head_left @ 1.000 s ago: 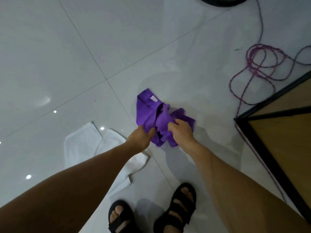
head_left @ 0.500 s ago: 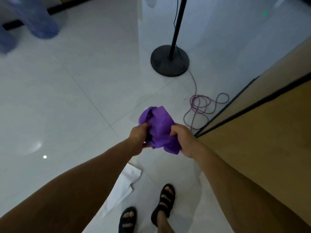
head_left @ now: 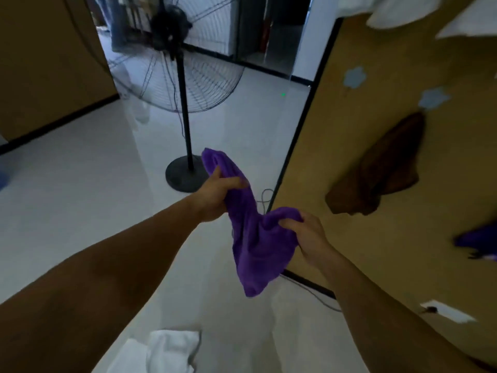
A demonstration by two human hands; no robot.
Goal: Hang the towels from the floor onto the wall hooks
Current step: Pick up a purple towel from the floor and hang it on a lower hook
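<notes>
A purple towel (head_left: 255,243) hangs in the air between both hands, well above the floor. My left hand (head_left: 215,193) grips its upper end and my right hand (head_left: 309,238) grips a lower fold. A white towel (head_left: 166,351) lies crumpled on the white floor near the bottom edge. On the brown wall at the right, a brown towel (head_left: 382,168) hangs from a pale flower-shaped hook (head_left: 433,99). A second flower hook (head_left: 355,78) beside it is bare. Another purple towel (head_left: 478,242) shows blurred at the right edge.
A tall pedestal fan (head_left: 177,71) stands ahead on its round black base (head_left: 185,173), with a cable on the floor by the wall's black edge. White cloth (head_left: 398,9) hangs at the top right. A white wall plate (head_left: 446,310) sits low on the brown wall.
I have stood up and the view has swung from the floor to the wall. Both hands lifted the purple towel and pulled it apart, so it now hangs long.
</notes>
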